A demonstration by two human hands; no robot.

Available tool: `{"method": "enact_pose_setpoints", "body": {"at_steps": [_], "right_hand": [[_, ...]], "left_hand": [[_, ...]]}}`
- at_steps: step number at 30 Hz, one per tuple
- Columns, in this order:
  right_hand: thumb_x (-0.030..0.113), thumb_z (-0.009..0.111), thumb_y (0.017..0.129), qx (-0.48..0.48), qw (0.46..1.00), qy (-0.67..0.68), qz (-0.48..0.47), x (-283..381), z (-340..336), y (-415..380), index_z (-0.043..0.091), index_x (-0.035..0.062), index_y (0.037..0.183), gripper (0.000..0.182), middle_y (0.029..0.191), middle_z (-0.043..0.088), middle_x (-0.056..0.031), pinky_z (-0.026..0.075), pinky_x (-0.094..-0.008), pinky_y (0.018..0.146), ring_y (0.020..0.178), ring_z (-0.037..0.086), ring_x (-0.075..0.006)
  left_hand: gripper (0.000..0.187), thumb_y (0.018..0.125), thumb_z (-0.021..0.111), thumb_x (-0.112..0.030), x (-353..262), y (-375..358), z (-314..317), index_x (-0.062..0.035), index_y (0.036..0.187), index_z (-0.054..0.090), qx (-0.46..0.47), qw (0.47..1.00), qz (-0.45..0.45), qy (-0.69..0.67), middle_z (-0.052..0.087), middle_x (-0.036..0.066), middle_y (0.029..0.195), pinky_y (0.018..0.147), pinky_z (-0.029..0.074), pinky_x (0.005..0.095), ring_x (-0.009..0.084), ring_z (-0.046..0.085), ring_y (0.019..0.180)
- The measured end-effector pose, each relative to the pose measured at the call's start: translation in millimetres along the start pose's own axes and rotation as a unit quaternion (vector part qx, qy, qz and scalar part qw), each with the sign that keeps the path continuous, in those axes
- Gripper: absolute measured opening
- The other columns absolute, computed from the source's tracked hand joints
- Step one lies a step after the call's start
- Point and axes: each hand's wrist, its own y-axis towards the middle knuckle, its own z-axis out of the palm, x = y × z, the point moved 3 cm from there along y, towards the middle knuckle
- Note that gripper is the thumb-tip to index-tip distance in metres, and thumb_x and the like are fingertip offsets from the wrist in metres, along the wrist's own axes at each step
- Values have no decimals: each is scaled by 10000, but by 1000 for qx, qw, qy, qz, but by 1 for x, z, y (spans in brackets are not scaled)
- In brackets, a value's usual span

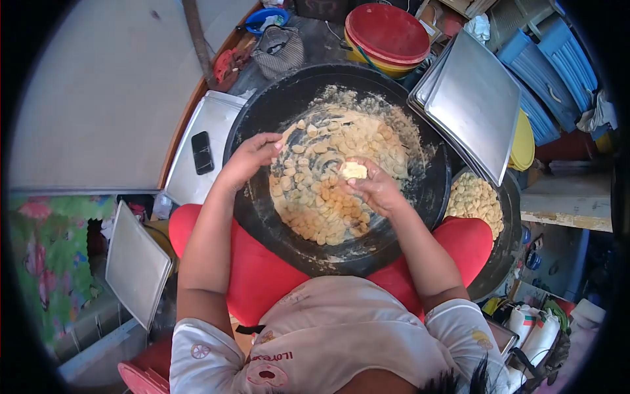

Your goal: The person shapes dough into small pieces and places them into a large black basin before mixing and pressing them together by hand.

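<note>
A wide black basin [249, 203] rests in front of me between my red-clad legs. In it lie many small pale dough-like pieces [315, 210] among loose tan powder. My right hand [373, 187] is closed around a pale yellow lump [354, 171] above the middle of the basin. Over the left part of the basin is my left hand [256, 156], its fingers curled toward the pieces near their edge; whether anything small is between its fingertips cannot be made out.
Left of the basin, a phone [202, 152] lies on a metal tray [180, 177]. Stacked trays [472, 98] lean at the upper right, beside red and yellow basins [387, 33]. A second dark basin [508, 217] with more pieces stands at the right.
</note>
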Motion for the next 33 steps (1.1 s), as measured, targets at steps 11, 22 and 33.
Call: {"method": "enact_pose_setpoints", "body": {"at_steps": [11, 22, 33], "right_hand": [[73, 585, 860, -89, 988, -75, 105, -58, -26, 57, 483, 61, 1147, 305, 1132, 484, -58, 452, -306, 847, 1021, 481, -156], [-43, 720, 668, -83, 899, -373, -212, -23, 4, 47, 539, 56, 893, 306, 948, 534, -70, 435, -289, 792, 911, 540, -199], [-54, 637, 649, -89, 835, -438, -322, -4, 30, 19, 575, 69, 882, 270, 924, 524, -106, 439, -334, 799, 893, 536, -268]], "left_hand": [[588, 831, 589, -438, 59, 65, 16, -6, 1222, 506, 77, 972, -5, 220, 565, 192, 1159, 905, 432, 369, 301, 557, 1060], [325, 897, 539, -169, 54, 54, 64, -10, 1178, 505, 193, 954, -125, -190, 555, 111, 1057, 773, 523, 340, 208, 591, 934], [230, 887, 551, -134, 35, 36, 75, -2, 1075, 541, 189, 929, -138, -285, 545, 103, 1052, 809, 535, 391, 210, 561, 975]]}}
